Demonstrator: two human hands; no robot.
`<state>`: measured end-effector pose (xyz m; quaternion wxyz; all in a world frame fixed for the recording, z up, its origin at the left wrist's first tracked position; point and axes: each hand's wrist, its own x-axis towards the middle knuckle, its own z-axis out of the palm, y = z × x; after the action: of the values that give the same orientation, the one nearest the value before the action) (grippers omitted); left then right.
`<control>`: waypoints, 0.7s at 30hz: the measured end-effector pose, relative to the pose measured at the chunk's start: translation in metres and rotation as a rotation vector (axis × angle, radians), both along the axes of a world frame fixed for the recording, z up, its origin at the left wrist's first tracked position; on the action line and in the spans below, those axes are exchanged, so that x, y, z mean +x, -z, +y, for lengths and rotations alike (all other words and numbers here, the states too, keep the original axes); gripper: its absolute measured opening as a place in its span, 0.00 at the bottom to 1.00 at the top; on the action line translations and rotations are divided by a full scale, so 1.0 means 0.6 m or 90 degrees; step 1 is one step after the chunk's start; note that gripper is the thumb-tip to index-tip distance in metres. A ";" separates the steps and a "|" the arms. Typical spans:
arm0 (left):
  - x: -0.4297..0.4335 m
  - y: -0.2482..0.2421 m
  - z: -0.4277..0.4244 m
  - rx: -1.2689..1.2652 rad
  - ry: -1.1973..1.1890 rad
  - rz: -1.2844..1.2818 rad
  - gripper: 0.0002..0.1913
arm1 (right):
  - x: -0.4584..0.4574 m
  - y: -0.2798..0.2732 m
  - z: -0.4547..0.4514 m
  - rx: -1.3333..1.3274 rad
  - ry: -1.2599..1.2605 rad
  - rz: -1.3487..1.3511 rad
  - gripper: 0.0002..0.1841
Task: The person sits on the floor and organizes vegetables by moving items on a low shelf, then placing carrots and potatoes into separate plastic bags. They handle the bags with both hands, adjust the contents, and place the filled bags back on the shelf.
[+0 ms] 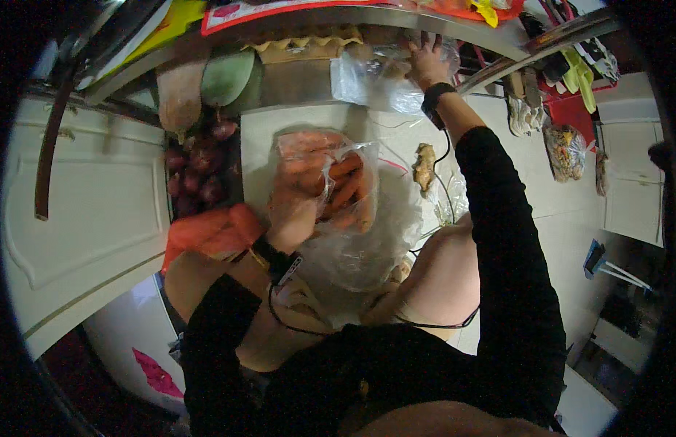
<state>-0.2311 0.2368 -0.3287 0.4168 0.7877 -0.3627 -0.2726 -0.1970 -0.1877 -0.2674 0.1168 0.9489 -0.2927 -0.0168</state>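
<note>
A clear plastic bag of carrots (346, 188) lies on the floor before me, its loose end spread towards my feet. At the bag's left side is my left hand (295, 216), blurred, its fingers lost against the carrots; its grip cannot be made out. My right hand (428, 61) reaches far forward beneath the low shelf, fingers apart, over a clear plastic bag (395, 90) whose contents are unclear. A piece of ginger root (424, 168) rests on the floor, left of my right forearm.
Red onions (198, 172) lie at the left, beside a red mesh bag (212, 232). Under the shelf edge (370, 19) stand a cardboard box (294, 79) and a green gourd (226, 79). A tied bag of mixed food (566, 153) sits at the right. Black cables run from both wrists.
</note>
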 end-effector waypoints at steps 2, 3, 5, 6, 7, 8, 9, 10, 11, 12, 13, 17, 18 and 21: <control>0.002 0.005 0.001 -0.077 -0.018 0.127 0.18 | 0.029 0.020 -0.048 0.135 0.075 -0.090 0.32; 0.001 0.007 0.001 -0.128 -0.028 0.196 0.18 | 0.032 0.028 -0.072 0.183 0.088 -0.125 0.27; -0.001 0.008 -0.003 -0.243 -0.045 0.335 0.19 | 0.035 0.043 -0.115 0.075 0.027 -0.139 0.21; -0.002 0.007 -0.007 -0.282 -0.047 0.372 0.19 | 0.036 0.049 -0.132 0.015 0.000 -0.141 0.20; -0.004 0.003 -0.011 -0.296 -0.037 0.404 0.20 | 0.038 0.051 -0.147 -0.047 -0.023 -0.144 0.19; -0.005 -0.002 -0.015 -0.332 -0.063 0.432 0.20 | 0.037 0.055 -0.155 -0.107 -0.029 -0.123 0.19; -0.004 -0.009 -0.019 -0.335 -0.069 0.439 0.21 | 0.036 0.056 -0.161 0.003 -0.003 -0.222 0.18; -0.004 -0.016 -0.022 -0.315 -0.093 0.450 0.20 | 0.034 0.056 -0.165 0.176 0.030 -0.392 0.18; -0.004 -0.023 -0.023 -0.295 -0.118 0.461 0.20 | 0.029 0.054 -0.168 0.108 -0.005 -0.395 0.18; -0.002 -0.027 -0.026 -0.290 -0.112 0.461 0.20 | 0.023 0.049 -0.173 0.057 -0.021 -0.349 0.18; -0.001 -0.031 -0.026 -0.271 -0.108 0.442 0.19 | 0.014 0.045 -0.177 -0.010 -0.046 -0.361 0.18; 0.007 -0.020 -0.018 -0.128 -0.051 0.255 0.18 | -0.032 0.021 -0.196 -0.058 -0.061 -0.100 0.18; 0.008 -0.013 -0.016 -0.078 -0.032 0.193 0.18 | -0.047 0.013 -0.198 0.001 -0.075 -0.143 0.18; 0.014 0.004 -0.003 0.041 0.015 0.056 0.17 | -0.061 -0.002 -0.172 0.526 -0.130 -0.638 0.12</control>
<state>-0.2225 0.2353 -0.3314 0.4033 0.7835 -0.3443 -0.3239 -0.2338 -0.2910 -0.2661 -0.4065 0.8315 -0.1895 0.3277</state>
